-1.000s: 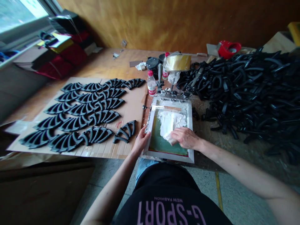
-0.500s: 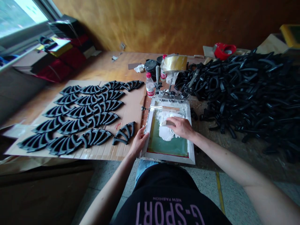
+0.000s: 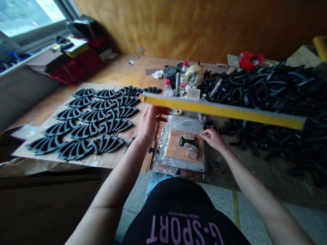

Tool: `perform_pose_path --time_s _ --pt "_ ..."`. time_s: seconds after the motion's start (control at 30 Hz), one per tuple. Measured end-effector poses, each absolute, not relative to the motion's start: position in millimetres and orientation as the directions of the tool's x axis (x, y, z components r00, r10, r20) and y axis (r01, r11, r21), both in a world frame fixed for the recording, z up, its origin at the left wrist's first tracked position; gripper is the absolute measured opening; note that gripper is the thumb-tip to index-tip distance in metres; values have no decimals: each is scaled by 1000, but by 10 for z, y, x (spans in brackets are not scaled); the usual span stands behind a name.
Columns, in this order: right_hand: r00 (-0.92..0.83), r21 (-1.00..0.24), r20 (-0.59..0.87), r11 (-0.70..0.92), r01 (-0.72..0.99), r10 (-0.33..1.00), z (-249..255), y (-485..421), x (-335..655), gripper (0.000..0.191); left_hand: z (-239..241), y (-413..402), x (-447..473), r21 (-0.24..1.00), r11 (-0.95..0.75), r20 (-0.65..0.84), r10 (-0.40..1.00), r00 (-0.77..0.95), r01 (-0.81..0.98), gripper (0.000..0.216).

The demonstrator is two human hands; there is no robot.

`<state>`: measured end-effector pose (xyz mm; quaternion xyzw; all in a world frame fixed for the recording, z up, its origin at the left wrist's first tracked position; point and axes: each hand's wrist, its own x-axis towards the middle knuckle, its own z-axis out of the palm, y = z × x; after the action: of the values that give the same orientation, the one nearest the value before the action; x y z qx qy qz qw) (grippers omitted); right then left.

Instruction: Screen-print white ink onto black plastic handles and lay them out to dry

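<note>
The screen-printing frame (image 3: 222,110) is raised and seen nearly edge-on as a long yellow and grey bar. My left hand (image 3: 148,124) grips it from below near its left end, the fingertips partly hidden. Under it, a curved black plastic handle (image 3: 190,141) lies on a brown block (image 3: 175,146) fixed to a grey base plate (image 3: 163,160). Just right of this block is my right hand (image 3: 213,139), fingers pressed together; whether they hold anything is too small to tell. The white ink and the squeegee are out of sight.
Rows of black handles (image 3: 94,132) lie on cardboard (image 3: 133,131) at left. A big heap of similar handles (image 3: 276,88) covers the right side. Bottles (image 3: 183,76), a tape roll (image 3: 194,75) and a red tape dispenser (image 3: 250,61) stand behind.
The frame has swung up off the base plate, uncovering the handle beneath. My left hand rose with it. My right hand let go of the squeegee and moved right, beside the block.
</note>
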<state>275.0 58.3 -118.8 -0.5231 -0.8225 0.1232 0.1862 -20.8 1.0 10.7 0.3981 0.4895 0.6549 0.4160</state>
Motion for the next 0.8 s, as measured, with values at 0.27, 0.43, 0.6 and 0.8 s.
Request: perform_pose_path --time_s 0.27,0.43,0.6,0.8 --pt "-464 -285 -38 436 854 885 -1383 92 2197 15 -379 -491 107 953 213 -251 953 -167 -217 60" --pt "-634 -346 130 634 691 762 -1104 -216 1482 19 -985 -1090 267 786 465 -543 835 -94 -408 60" --pt "-870 -406 125 825 393 477 -1153 -492 547 14 -1410 -1327 -336 821 290 -555 610 -565 -492 49" --pt "-920 -430 -57 822 373 388 -1526 -259 -170 41 -2017 -1633 -1111 733 555 -655 418 -629 -394 49"
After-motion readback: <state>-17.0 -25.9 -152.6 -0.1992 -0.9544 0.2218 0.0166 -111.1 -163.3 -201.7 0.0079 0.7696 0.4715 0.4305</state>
